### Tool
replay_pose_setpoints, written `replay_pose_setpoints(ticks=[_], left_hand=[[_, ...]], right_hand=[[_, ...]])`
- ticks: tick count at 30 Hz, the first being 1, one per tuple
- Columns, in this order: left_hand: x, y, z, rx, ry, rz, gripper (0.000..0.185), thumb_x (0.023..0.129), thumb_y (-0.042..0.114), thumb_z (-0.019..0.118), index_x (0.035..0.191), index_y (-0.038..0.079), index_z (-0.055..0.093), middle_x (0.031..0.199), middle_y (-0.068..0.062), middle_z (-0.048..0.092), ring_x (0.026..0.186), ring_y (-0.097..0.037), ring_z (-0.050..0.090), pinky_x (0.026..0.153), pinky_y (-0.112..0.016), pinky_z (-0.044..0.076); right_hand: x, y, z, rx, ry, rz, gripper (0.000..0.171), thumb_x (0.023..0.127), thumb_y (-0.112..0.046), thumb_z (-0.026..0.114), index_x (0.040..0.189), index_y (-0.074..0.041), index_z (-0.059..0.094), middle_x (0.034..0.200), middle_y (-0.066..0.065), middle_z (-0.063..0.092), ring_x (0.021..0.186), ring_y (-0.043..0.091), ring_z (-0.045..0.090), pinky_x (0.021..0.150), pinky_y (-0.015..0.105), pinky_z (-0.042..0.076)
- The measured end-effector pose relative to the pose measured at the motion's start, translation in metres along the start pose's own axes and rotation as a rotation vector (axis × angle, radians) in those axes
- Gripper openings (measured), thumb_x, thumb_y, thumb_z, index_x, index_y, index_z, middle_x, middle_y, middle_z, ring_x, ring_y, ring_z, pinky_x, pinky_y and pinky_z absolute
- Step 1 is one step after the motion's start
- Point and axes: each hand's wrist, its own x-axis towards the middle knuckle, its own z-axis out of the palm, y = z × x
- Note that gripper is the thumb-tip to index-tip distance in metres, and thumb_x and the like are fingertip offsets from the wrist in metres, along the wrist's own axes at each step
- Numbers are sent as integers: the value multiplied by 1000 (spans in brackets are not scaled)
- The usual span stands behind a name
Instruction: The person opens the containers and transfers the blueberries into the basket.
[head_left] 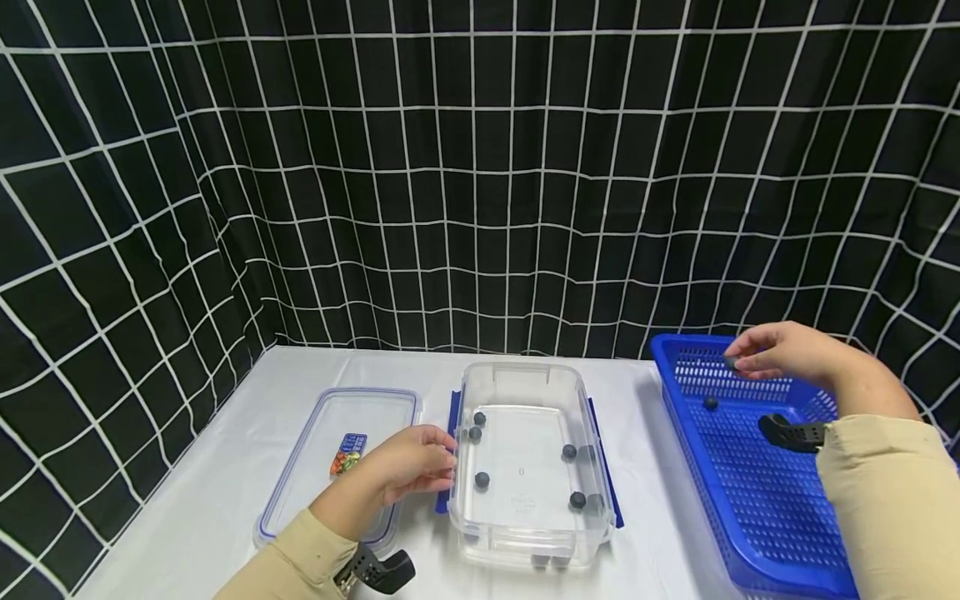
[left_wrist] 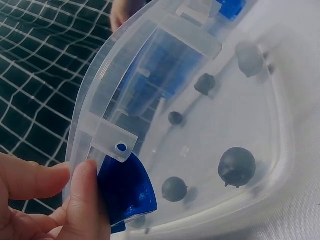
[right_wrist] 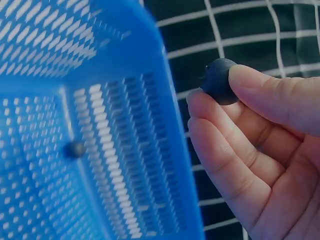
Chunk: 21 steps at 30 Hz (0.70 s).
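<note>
A clear plastic container (head_left: 521, 533) with blue side latches stands on the table, several small dark grey-blue balls (head_left: 482, 480) lying in it. At its left side is my left hand (head_left: 416, 462); in the left wrist view its fingertips hold the edge beside a blue latch (left_wrist: 127, 187). My right hand (head_left: 780, 358) is raised over the far end of a blue perforated basket (head_left: 738, 533). Between thumb and fingers it pinches one dark ball (right_wrist: 220, 81), clear of the basket wall in the right wrist view. Another ball (head_left: 710, 402) lies inside the basket.
On the left lies a clear lid (head_left: 303, 479) with a blue seal and a colourful label (head_left: 348, 454). A white cloth (head_left: 637, 467) covers the table. Black curtains with a white grid (head_left: 510, 192) hang behind and at the sides.
</note>
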Motion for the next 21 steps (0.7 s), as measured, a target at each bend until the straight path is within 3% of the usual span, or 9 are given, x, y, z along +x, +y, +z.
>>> replay_pose_setpoints(ticks=[5,10,14,21], left_hand=[[0,0,-1,-8,-4,-2,22,84,0,56,105,-4,51,82,-10,56,71,-15,59,68,-26,58],[-2,1,0,-3,-4,-5,24,84,0,56,107,-5,50,82,-9,56,71,-15,58,69,-26,58],[-1,1,0,3,1,-6,24,84,1,56,107,-5,50,82,-9,56,71,-15,58,69,-26,58],[-1,1,-1,11,9,-19,23,85,1,57,106,-4,51,82,-9,56,70,-14,59,69,-26,58]], right_hand=[[-4,25,-1,48,-2,42,31,89,-9,55,115,9,51,102,14,60,91,22,60,83,42,54],[-6,44,0,94,-29,60,31,90,-9,55,113,11,51,95,7,62,86,18,60,79,35,53],[-7,52,0,132,-30,74,30,89,-7,55,111,12,51,92,2,62,83,14,61,76,29,54],[-8,56,2,109,-14,91,29,90,-7,54,111,13,51,95,9,61,83,16,61,76,32,56]])
